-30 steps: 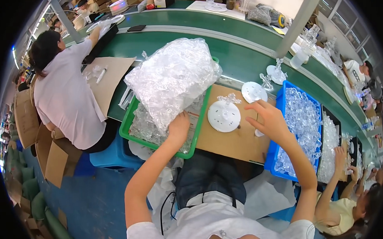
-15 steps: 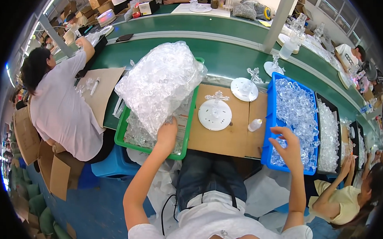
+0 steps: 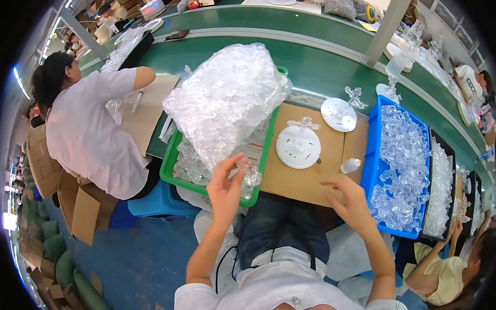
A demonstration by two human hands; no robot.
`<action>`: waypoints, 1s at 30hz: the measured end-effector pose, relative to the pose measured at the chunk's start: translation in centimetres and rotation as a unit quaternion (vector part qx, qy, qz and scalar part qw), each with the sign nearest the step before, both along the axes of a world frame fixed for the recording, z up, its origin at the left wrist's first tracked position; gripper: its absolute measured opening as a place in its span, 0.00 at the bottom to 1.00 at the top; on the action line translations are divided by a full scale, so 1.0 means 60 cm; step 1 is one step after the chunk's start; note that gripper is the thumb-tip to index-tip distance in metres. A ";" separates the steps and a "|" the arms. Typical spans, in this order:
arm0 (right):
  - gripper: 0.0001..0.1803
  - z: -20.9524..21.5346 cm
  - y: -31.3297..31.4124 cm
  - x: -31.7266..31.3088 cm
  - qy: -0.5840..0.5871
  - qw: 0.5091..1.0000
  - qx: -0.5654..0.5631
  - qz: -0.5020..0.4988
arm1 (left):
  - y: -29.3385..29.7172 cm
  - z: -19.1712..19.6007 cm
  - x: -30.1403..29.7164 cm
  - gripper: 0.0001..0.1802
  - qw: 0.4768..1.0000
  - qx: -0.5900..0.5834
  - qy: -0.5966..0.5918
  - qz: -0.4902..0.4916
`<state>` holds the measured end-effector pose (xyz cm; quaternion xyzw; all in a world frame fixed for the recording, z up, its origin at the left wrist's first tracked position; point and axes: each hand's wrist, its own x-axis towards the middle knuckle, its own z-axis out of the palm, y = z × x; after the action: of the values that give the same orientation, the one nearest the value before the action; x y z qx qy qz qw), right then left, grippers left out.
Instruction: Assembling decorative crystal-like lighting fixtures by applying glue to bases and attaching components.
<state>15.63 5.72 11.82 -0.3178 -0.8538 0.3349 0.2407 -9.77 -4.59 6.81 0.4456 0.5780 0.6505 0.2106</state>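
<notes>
My left hand [image 3: 226, 187] grips a clear plastic part [image 3: 251, 175] over the near edge of the green tray [image 3: 181, 186]. A big clear bag of transparent pieces [image 3: 229, 95] rests on that tray, with loose clear pieces below it. My right hand [image 3: 349, 202] is open, fingers apart, above the near edge of the cardboard sheet [image 3: 292, 181]. Just beyond it lies a small white bottle [image 3: 350, 165]. On the cardboard, a round white disc [image 3: 298, 153] has a clear branched part on it. A second white disc [image 3: 339, 116] sits farther back.
At the right stands a blue bin [image 3: 373, 161] of clear pieces, with a black tray of similar parts [image 3: 439, 186] beside it. A co-worker [image 3: 94, 133] sits to the left near cardboard boxes [image 3: 86, 215]. A metal post [image 3: 390, 27] rises behind the green bench.
My left hand has come away from the bag and now holds a clear part. My right hand has moved left from the blue bin to the cardboard. The view has shifted slightly.
</notes>
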 end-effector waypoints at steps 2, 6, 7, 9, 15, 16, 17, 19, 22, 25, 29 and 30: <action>0.14 -0.025 0.023 -0.068 0.010 0.994 0.087 0.069 | -0.019 0.028 0.018 0.19 0.990 0.030 -0.140 0.012; 0.20 -0.081 0.061 -0.233 0.013 0.939 0.255 0.231 | -0.046 0.046 0.010 0.20 0.910 0.087 -0.402 0.049; 0.21 -0.110 0.070 -0.266 -0.006 0.924 0.275 0.265 | -0.051 0.045 0.003 0.20 0.910 0.089 -0.401 0.051; 0.18 -0.145 0.069 -0.322 -0.150 0.933 0.227 0.236 | -0.064 0.038 -0.013 0.20 0.809 0.118 -0.575 0.010; 0.10 -0.160 0.044 -0.362 -0.208 0.922 0.282 0.165 | -0.097 0.001 -0.046 0.19 0.678 0.145 -0.712 -0.110; 0.10 -0.165 0.041 -0.362 -0.210 0.922 0.280 0.167 | -0.102 -0.004 -0.048 0.19 0.676 0.145 -0.715 -0.107; 0.09 -0.166 0.042 -0.363 -0.231 0.908 0.300 0.176 | -0.102 -0.006 -0.050 0.20 0.666 0.150 -0.721 -0.121; 0.09 -0.168 0.045 -0.363 -0.253 0.894 0.320 0.186 | -0.102 -0.009 -0.053 0.22 0.655 0.154 -0.727 -0.136; 0.09 -0.177 0.045 -0.362 -0.179 0.909 0.350 0.139 | -0.105 -0.014 -0.057 0.22 0.620 0.208 -0.742 -0.147; 0.10 -0.173 0.057 -0.365 -0.274 0.905 0.288 0.150 | -0.107 -0.019 -0.065 0.21 0.615 0.230 -0.742 -0.135; 0.09 -0.166 0.059 -0.361 -0.284 0.895 0.291 0.183 | -0.119 -0.033 -0.080 0.22 0.668 0.230 -0.696 -0.129; 0.08 -0.161 0.057 -0.361 -0.300 0.890 0.274 0.206 | -0.121 -0.033 -0.082 0.23 0.659 0.238 -0.696 -0.156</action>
<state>-6.03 9.16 2.17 -0.1419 -0.9894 0.0178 -0.0240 -14.71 -11.85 4.83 -0.0186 0.0099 0.8437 0.5363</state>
